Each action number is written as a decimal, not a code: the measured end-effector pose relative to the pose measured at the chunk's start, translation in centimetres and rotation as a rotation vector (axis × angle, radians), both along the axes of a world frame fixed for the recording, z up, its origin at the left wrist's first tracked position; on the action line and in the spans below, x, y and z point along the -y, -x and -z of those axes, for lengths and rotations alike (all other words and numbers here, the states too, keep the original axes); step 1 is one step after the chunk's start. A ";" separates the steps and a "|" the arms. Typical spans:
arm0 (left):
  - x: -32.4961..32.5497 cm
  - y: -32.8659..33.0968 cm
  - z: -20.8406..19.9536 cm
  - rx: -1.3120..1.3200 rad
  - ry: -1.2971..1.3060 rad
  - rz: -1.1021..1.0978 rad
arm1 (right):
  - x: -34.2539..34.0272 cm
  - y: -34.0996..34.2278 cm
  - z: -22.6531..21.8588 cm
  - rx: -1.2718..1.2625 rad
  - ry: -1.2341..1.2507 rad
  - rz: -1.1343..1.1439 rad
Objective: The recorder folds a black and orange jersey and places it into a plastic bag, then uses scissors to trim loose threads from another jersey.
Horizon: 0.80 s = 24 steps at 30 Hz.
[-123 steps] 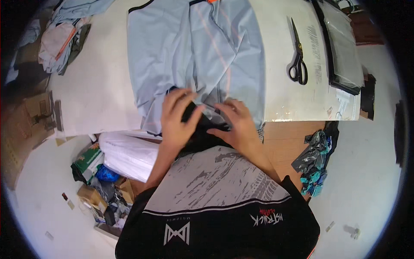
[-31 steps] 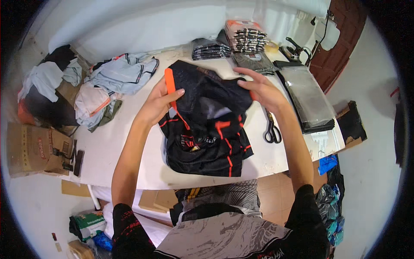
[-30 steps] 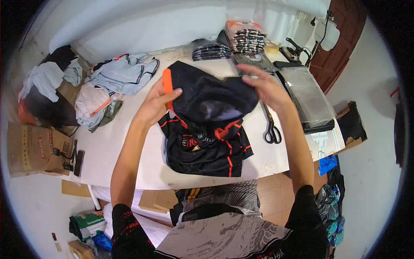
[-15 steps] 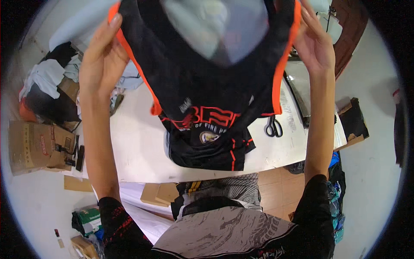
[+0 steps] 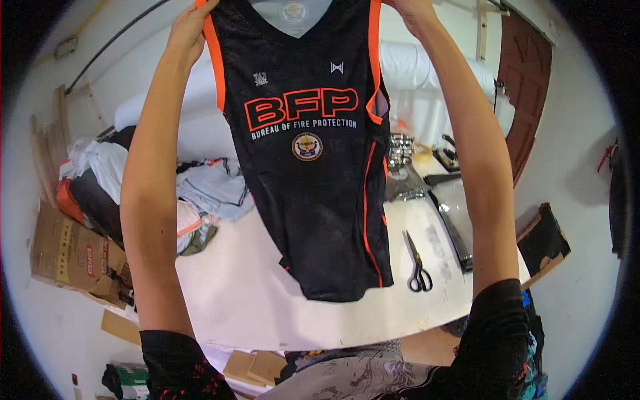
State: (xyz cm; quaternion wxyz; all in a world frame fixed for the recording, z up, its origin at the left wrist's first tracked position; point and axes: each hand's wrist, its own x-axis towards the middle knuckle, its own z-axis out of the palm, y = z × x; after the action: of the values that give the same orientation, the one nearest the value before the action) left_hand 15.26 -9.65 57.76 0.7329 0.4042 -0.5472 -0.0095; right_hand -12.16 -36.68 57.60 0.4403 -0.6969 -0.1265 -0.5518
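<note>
A black sleeveless jersey (image 5: 307, 200) with orange armhole trim, outlined orange lettering and a round emblem hangs spread out in front of me. Its left shoulder strap is pinched by my left hand (image 5: 190, 30), closed near the top edge of the picture. My right hand (image 5: 410, 12) grips the other strap, its fingertips partly cut off by the frame's upper edge. The jersey's hem dangles over the white table (image 5: 227, 293). A pair of black-handled scissors (image 5: 419, 267) lies on the table, just right of the hem.
Folded and heaped clothes (image 5: 213, 190) cover the table's left side. A clear plastic sheet with a dark edge (image 5: 453, 220) lies at the right. Cardboard boxes (image 5: 73, 250) stand at the left. White rolls (image 5: 410, 67) are behind, and a brown door (image 5: 523, 87) is at the back right.
Both hands have risen with the jersey. It was bunched on the table, neckline close to me; now it hangs at full length with its front showing. The view has tilted up.
</note>
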 end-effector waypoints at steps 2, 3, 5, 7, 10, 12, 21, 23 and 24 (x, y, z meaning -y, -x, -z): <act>-1.5 1.3 -2.2 0.075 0.003 -0.031 | -0.2 1.3 -2.0 -0.049 0.096 0.208; -0.8 3.3 -1.4 0.054 0.025 -0.148 | 0.6 2.0 -1.7 -0.034 0.114 0.229; -2.3 5.5 -0.7 0.054 0.094 -0.206 | 1.5 3.2 -0.9 0.077 0.357 0.366; -5.2 6.7 3.0 0.101 0.069 -0.227 | -2.7 4.0 3.4 0.035 0.340 0.392; -6.8 10.7 13.8 0.004 0.098 -0.440 | -5.8 7.0 12.4 -0.056 0.179 0.334; -7.5 14.1 20.9 -0.121 0.155 -0.477 | -8.5 9.7 19.3 -0.158 0.049 0.305; -13.9 20.0 52.5 -0.556 -0.518 -0.563 | -13.7 14.8 50.2 -0.590 -0.212 0.203; -14.7 20.6 56.2 -0.553 -0.630 -0.666 | -14.6 14.8 54.4 -0.671 -0.336 0.144; -14.7 20.5 58.4 -0.351 -0.605 -0.754 | -15.2 15.2 55.7 -0.735 -0.395 0.166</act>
State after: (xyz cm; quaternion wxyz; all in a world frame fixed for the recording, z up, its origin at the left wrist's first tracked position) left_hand -5.22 5.04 -0.61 0.6164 0.7598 -0.2048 0.0296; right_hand -27.32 -21.53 1.90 0.5353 -0.7574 0.2034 -0.3137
